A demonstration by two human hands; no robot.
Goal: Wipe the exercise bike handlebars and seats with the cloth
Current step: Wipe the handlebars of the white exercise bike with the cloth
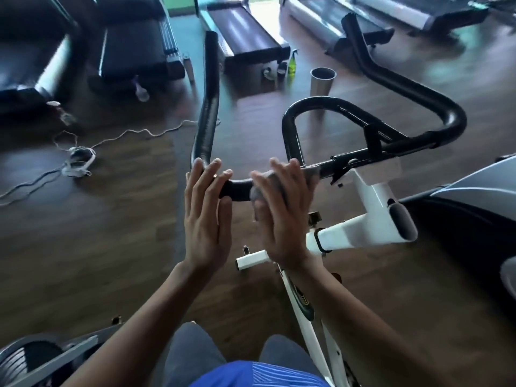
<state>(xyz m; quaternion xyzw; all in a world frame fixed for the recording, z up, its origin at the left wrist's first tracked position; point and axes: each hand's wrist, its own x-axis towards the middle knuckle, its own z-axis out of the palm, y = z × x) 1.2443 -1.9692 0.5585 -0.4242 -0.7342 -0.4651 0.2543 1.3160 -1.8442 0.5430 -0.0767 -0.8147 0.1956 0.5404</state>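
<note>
My R hand [282, 216] presses the grey cloth [257, 192] flat on the black handlebar [238, 191], fingers straight. L hand [206, 216] just beside it, fingers straight, tips on the bar's bend.

Most of the cloth [256, 192] lies hidden under the right hand [282, 210]; only grey edges show at the thumb side and past the fingertips. That hand is smeared by motion blur, so its outline is soft. The stretch of handlebar [237, 189] beneath both hands is covered, and whether the left hand [206, 216] actually touches the bar cannot be told. The white bike frame [312, 331] runs off the bottom edge. The treadmills [243, 37] are cut off by the top edge. A small green bottle [292, 64], perhaps a sprayer, is too blurred to read. The cable tangle [79, 160] on the floor is indistinct.
</note>
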